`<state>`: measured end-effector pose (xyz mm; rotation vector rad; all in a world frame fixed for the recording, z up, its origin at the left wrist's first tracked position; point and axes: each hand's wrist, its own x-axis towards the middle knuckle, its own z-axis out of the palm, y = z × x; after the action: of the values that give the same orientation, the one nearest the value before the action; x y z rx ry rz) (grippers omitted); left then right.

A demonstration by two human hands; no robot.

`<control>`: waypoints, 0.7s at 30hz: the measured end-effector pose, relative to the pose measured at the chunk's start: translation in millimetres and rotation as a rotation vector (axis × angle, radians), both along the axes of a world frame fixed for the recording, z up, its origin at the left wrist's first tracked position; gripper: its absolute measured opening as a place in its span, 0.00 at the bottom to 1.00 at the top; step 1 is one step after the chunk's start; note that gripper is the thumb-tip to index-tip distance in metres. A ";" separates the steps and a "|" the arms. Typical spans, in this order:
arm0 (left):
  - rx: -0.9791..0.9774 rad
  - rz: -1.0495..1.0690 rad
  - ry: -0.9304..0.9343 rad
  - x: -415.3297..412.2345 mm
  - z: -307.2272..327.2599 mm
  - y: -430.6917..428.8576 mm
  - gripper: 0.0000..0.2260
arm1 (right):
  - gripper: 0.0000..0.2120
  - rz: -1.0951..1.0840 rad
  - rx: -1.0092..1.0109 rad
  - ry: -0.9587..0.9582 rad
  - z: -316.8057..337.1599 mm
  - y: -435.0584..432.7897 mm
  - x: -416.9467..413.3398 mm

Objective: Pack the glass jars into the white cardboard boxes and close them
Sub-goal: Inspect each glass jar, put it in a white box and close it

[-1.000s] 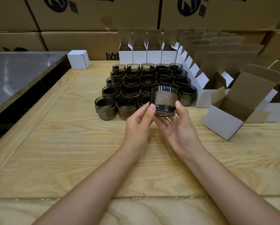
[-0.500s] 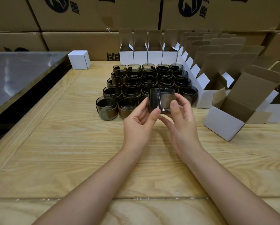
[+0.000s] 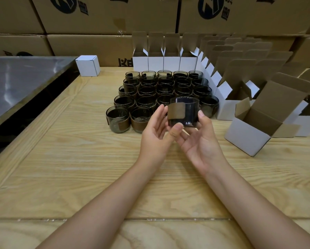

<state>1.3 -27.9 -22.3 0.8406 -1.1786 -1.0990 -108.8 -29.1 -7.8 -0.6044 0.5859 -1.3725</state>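
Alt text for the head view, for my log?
A left hand and right hand hold one dark glass jar with a brown band above a wooden table. Behind stand rows of jars, open white boxes to the right, one closed white box far left.

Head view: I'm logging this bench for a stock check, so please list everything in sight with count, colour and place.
held jar: one, dark glass with brown band, between both hands
jars on the table: over twenty, dark glass, rows mid-table
open boxes: many, white, behind and right of the jars
closed box: one, white, back left
big cartons: several, brown, stacked behind
metal surface: one, grey, left
table: one, light wood
left hand: holds the jar's left side
right hand: holds its right side
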 end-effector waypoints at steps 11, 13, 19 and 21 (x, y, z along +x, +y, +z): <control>-0.065 0.045 -0.029 1.2 0.4 1.7 0.27 | 0.21 -0.059 -0.021 0.200 -0.2 0.3 1.4; -0.082 0.083 -0.027 1.2 1.8 2.6 0.29 | 0.26 -0.128 -0.047 0.256 3.0 1.6 1.0; -0.156 0.213 -0.179 0.3 -1.5 3.7 0.34 | 0.28 -0.176 -0.087 0.316 8.1 7.1 7.5; -0.202 0.255 -0.260 0.7 -3.0 2.1 0.34 | 0.28 -0.153 -0.062 0.255 8.5 7.9 7.4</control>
<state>2.0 -25.8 -25.4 0.9645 -1.3297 -0.6647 -101.4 -21.2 0.7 -0.8057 0.8101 -1.4713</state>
